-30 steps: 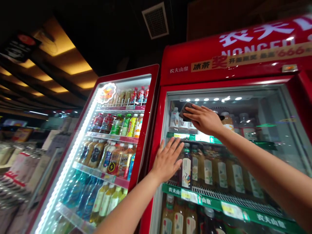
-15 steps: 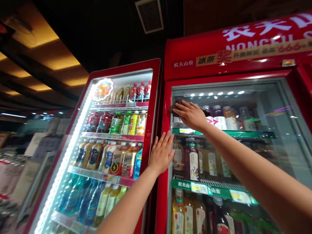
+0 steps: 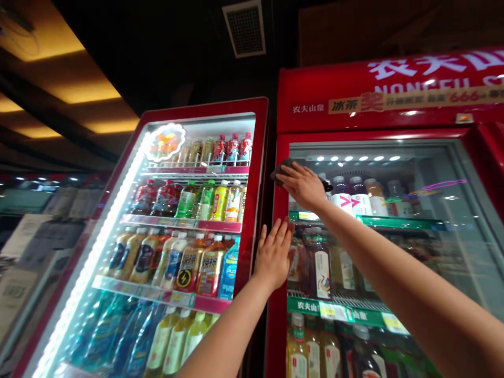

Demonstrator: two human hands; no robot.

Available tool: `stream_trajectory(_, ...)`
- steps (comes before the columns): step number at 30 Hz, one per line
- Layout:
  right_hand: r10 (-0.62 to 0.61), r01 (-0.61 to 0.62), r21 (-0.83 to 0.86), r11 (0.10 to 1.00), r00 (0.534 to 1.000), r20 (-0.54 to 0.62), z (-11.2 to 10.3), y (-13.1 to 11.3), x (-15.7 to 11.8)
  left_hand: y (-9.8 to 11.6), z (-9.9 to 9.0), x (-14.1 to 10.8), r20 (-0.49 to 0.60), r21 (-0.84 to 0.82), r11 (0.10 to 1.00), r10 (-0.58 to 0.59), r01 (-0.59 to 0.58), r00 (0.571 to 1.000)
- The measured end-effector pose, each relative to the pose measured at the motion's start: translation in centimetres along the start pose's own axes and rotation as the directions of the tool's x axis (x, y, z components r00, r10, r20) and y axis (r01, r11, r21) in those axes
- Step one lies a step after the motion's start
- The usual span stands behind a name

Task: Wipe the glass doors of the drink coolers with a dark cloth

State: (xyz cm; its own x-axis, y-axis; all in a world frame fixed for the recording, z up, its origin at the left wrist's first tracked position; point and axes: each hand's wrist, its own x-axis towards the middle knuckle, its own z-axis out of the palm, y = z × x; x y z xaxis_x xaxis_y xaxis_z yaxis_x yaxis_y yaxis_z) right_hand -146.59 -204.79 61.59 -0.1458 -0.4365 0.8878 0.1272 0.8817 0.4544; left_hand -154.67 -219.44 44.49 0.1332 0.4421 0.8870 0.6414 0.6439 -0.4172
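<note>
My right hand (image 3: 304, 185) lies over a dark cloth (image 3: 282, 171) and presses it to the upper left corner of the right fridge's glass door (image 3: 437, 257). Part of the cloth overlaps the red door frame (image 3: 277, 328), and a dark bit of it shows past the other side of the hand. Lower down, my left hand (image 3: 274, 256) rests flat with fingers stretched out on that same frame, its fingertips near the glass edge. It holds nothing. Behind the glass stand bottled drinks (image 3: 323, 268) on green-edged shelves.
A second lit drinks fridge (image 3: 262, 152) stands at left, its shelves full of bottles (image 3: 189, 265), with a dark gap between the two. Overhead is a ceiling vent (image 3: 244, 29). Blurred racks of goods (image 3: 43, 252) stand at far left.
My right hand and the cloth have slid left across the glass, further onto the red frame. My left hand stays flat on the frame. The whole view has shifted slightly.
</note>
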Motion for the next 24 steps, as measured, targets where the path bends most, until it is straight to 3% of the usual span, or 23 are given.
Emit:
stream_trajectory(2,-0.135,0.134,0.026,0.991,0.989,0.054,-0.1,-0.5,-0.8,0.1,0.0,0.0,-0.003,-0.031,0.999,-0.019,0.019,1.000)
stream_trajectory(4,-0.155,0.152,0.033,0.988,0.985,0.070,-0.2,-0.4,0.0,0.1,-0.1,-0.1,-0.006,-0.046,0.999,-0.018,0.018,1.000)
stream_trajectory(10,0.076,-0.075,-0.031,0.997,0.996,0.040,0.2,0.4,6.2,-0.1,-0.3,-0.3,-0.023,-0.050,0.999,0.009,-0.010,1.000)
stream_trajectory(17,-0.079,0.082,-0.058,0.995,0.996,0.044,0.7,-2.2,1.9,-0.2,0.4,-0.3,-0.030,-0.059,0.998,0.011,-0.013,0.999)
stream_trajectory(19,-0.073,0.076,-0.068,0.995,0.997,0.039,0.6,-1.7,2.4,-0.2,0.3,-0.4,-0.037,-0.040,0.999,0.006,-0.007,0.999)
stream_trajectory(24,0.070,-0.068,-0.074,0.995,0.997,0.023,0.6,0.0,5.4,-0.2,-0.1,-0.4,-0.051,-0.013,1.000,0.010,-0.010,0.999)
